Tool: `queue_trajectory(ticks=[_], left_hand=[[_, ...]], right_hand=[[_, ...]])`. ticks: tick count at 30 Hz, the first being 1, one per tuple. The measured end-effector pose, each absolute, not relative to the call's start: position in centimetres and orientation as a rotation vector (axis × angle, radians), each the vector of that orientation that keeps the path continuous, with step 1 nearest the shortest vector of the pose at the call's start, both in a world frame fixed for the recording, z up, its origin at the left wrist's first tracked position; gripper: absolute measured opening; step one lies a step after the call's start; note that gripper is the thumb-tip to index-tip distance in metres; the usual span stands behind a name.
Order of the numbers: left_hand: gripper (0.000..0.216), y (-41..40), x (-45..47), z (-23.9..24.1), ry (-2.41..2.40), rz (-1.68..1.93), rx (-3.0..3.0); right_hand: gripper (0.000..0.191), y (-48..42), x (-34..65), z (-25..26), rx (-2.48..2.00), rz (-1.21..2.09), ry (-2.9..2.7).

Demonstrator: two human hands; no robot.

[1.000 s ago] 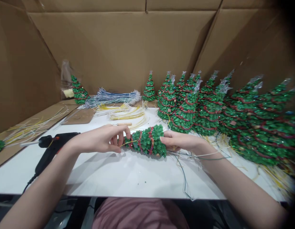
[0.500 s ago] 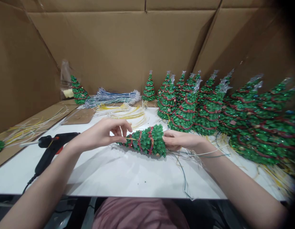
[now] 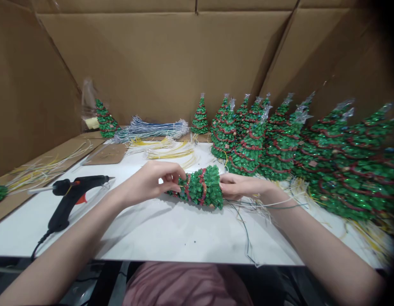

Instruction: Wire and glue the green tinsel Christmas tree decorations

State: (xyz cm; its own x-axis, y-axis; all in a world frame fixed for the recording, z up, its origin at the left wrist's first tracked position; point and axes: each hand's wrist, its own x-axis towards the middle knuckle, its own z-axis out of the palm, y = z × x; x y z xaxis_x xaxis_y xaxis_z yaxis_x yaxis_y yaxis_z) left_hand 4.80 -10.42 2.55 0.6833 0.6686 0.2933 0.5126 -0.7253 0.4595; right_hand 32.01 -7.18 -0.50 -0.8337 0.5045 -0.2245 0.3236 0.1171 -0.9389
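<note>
A small green Christmas tree [image 3: 201,187] with red garland lies on its side over the white table [image 3: 171,233], tip pointing left. My left hand [image 3: 155,180] is closed on the tree's tip end, fingers pinched there. My right hand [image 3: 238,186] grips the tree's wide base, where thin wires [image 3: 248,212] trail out toward the table's front edge.
A black glue gun [image 3: 72,195] lies at the left with its cord over the edge. Many finished green trees [image 3: 279,144] crowd the right and back. Bundles of blue-white wires [image 3: 152,127] and yellow wires [image 3: 168,151] lie behind. Cardboard walls [image 3: 158,59] enclose the table.
My left hand slid right along the tree, from off the tip with a thin yellow wire pinched, to closing over the tip end. The right hand stayed on the base.
</note>
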Motion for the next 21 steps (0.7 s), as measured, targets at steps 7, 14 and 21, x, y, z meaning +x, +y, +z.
queue_trajectory(ticks=[7, 14, 21], left_hand=[[0.018, -10.30, 4.30, 2.84, 0.955, 0.516, 2.596], [0.006, -10.07, 3.96, 2.99, 0.944, 0.493, 2.697], [0.009, -10.13, 3.99, 3.19, 0.959, 0.520, 2.707]], right_hand=[[0.057, -7.23, 32.05, -0.47, -0.639, 1.798, -2.280], [0.054, -7.13, 32.22, -0.59, -0.675, 1.776, -2.282], [0.052, -6.76, 32.49, -0.87, -0.747, 1.698, -2.336]])
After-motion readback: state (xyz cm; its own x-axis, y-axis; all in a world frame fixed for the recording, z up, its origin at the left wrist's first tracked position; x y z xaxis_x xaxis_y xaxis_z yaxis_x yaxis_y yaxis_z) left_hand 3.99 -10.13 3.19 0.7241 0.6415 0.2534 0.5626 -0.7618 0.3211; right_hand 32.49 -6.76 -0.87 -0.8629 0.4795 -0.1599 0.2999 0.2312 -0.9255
